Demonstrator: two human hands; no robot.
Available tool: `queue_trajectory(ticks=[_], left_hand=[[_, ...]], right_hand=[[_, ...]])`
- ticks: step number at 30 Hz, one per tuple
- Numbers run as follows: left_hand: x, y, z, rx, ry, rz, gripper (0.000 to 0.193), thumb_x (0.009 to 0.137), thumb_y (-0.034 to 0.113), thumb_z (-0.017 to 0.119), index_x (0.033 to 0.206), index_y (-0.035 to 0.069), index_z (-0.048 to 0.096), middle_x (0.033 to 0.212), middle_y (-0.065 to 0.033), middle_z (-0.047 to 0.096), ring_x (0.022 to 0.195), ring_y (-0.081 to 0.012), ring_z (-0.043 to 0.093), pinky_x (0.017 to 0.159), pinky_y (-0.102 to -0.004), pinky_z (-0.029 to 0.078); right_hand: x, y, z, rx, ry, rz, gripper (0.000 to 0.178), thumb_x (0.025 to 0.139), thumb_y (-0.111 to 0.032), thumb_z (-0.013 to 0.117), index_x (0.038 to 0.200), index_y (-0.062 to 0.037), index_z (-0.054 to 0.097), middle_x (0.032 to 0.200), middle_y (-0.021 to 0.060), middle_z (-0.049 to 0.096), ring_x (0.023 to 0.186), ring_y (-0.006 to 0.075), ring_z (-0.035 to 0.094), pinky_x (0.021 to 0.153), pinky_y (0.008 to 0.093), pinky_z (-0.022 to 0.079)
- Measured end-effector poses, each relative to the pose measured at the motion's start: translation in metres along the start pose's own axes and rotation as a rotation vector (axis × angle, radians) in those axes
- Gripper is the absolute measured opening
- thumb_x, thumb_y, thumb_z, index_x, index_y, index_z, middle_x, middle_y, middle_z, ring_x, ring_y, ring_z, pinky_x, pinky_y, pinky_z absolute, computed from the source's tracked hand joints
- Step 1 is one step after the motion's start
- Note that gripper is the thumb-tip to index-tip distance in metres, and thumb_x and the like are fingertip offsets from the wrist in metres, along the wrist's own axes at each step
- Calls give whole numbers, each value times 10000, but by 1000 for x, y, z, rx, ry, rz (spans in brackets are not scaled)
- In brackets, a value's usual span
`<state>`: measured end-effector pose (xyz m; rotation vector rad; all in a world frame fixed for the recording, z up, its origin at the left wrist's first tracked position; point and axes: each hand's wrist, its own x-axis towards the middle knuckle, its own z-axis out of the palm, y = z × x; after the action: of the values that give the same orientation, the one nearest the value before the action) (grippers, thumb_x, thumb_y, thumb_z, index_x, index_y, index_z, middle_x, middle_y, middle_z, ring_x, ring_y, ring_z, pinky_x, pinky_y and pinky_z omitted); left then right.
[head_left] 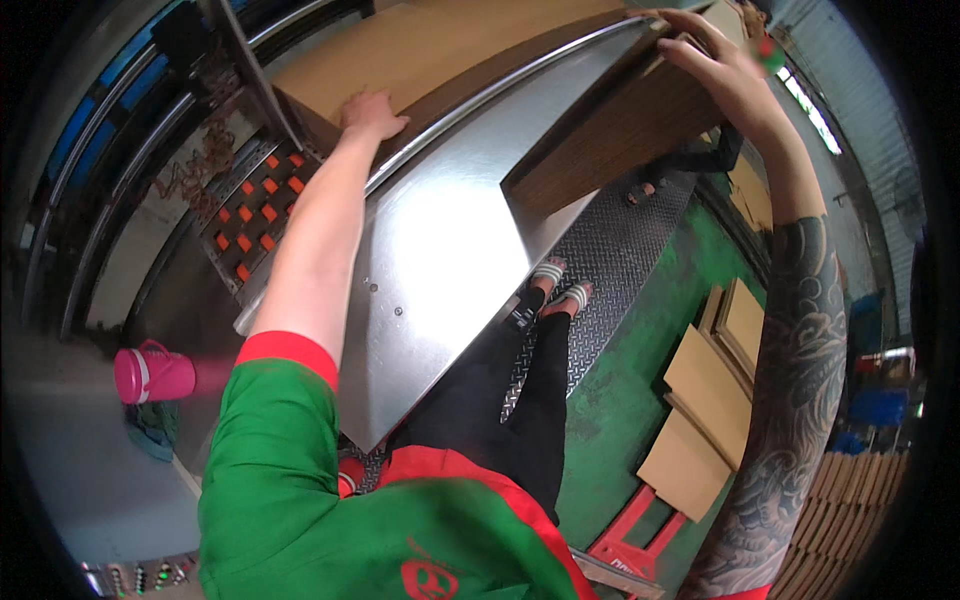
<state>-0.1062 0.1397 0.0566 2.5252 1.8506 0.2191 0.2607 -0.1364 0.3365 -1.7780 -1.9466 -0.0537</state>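
My right hand (pixel 715 66) grips the far end of the stack (pixel 615 135) at the right edge of the table (pixel 430 270); my left hand (pixel 372 115) rests spread on the board (pixel 450 50). Even pressure should keep the stack square.

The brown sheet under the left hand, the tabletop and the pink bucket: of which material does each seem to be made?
Brown sheet under the left hand: probably cardboard, matt, judging by its plain, tan, paper-like face.
Tabletop: bare metal, perhaps stainless steel, since it is silvery with bright, soft reflections.
Pink bucket: likely plastic, smooth, from its even colour and moulded look.
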Motion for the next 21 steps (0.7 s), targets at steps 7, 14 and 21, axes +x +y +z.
queue_trajectory(ticks=[7, 14, 21], left_hand=[[-11, 15, -6, 164, 87, -13, 994, 825, 569, 833, 1612, 148, 395, 1598, -158, 450, 1488, -364, 423, 1237, -576, 288], [0, 5, 12, 40, 87, -93, 1147, 742, 685, 852, 1645, 172, 363, 1628, -183, 413, 1534, -372, 354, 1239, -634, 240], [1, 16, -10, 130, -29, -113, 1148, 757, 726, 819, 1640, 148, 367, 1635, -176, 402, 1519, -369, 373, 1200, -652, 303]], right_hand=[[1, -8, -3, -95, 63, 1, 699, 954, -562, 649, 1504, -136, 575, 1478, 179, 616, 1404, 350, 560, 1174, 417, 415], [-5, -11, -4, 10, 18, 75, 685, 949, -543, 657, 1508, -155, 578, 1513, 165, 597, 1433, 332, 538, 1195, 402, 392], [-4, -19, -5, -11, 25, 68, 676, 947, -513, 671, 1499, -134, 581, 1499, 177, 607, 1437, 339, 533, 1195, 409, 393]])
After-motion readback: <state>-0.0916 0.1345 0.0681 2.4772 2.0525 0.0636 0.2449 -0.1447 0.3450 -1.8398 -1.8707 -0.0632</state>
